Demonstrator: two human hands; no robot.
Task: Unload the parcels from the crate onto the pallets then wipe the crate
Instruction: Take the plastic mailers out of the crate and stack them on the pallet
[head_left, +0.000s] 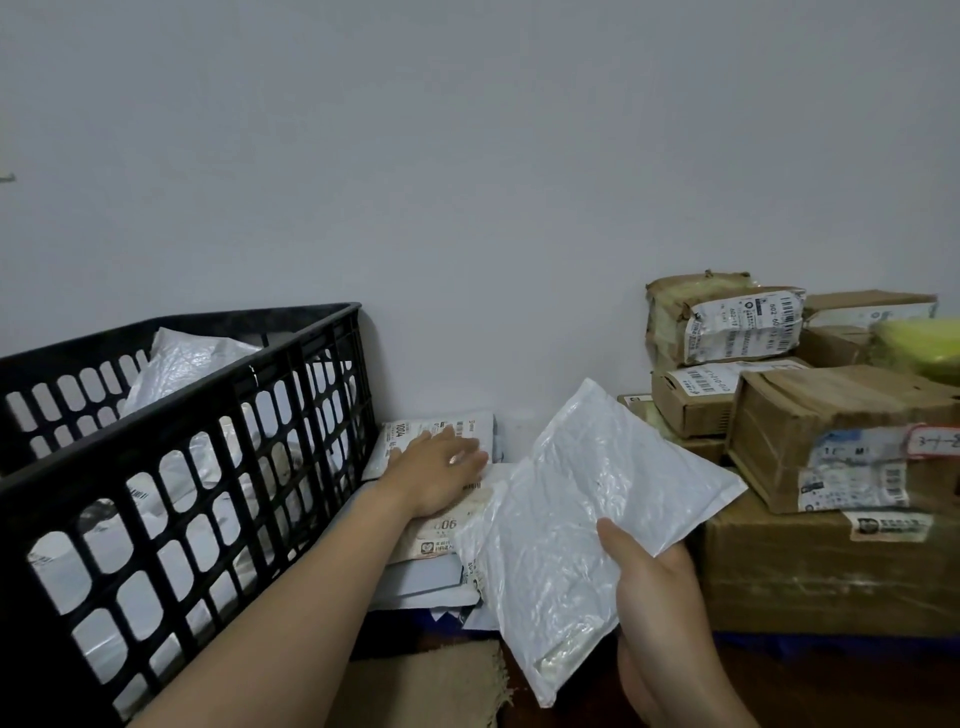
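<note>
right hand (654, 587) grips white mailer (587, 499), long axis tilted up-right; parcel stack (434, 538) just left, under flat left hand (441, 467).

White mailer (587, 493) in right grip (660, 597)

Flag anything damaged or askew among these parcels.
The top brown parcel on the right stack looks crushed, its label wrinkled. The cardboard box in front is dented, its label torn. The white mailer in the right hand looks intact.
</note>
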